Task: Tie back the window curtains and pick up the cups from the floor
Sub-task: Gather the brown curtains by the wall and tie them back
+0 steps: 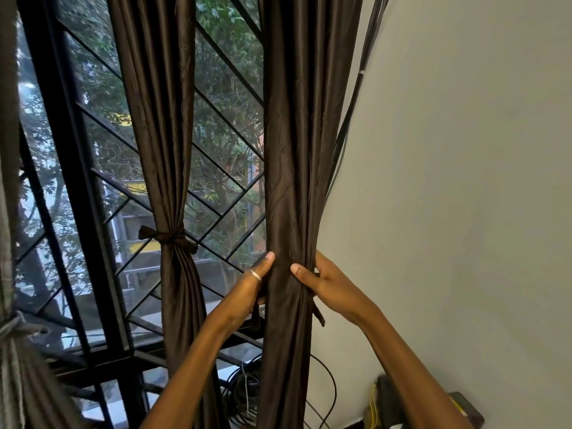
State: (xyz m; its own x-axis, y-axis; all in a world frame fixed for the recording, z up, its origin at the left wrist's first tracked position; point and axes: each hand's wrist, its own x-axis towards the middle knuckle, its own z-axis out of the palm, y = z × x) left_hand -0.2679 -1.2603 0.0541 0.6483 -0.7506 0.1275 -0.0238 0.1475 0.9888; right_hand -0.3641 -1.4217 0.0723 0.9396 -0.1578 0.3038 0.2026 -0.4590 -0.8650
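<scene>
A dark brown curtain panel (294, 150) hangs bunched beside the wall on the right. My left hand (252, 283), a ring on its thumb, grips the bunch from the left. From the right side my right hand (325, 281) wraps round it, thumb in front. Ends of a brown tie-back strip (318, 314) hang below both hands. The middle curtain (161, 119) is gathered by a knotted tie (173, 238). At the far left a grey curtain (12, 366) is also tied. No cups are in view.
A black window grille (77, 181) with diagonal bars stands behind the curtains. Black cables (349, 119) run down the grey wall (464, 181) on the right. Coiled cables (244, 394) lie low by the sill, and a dark box (464, 410) sits at the bottom right.
</scene>
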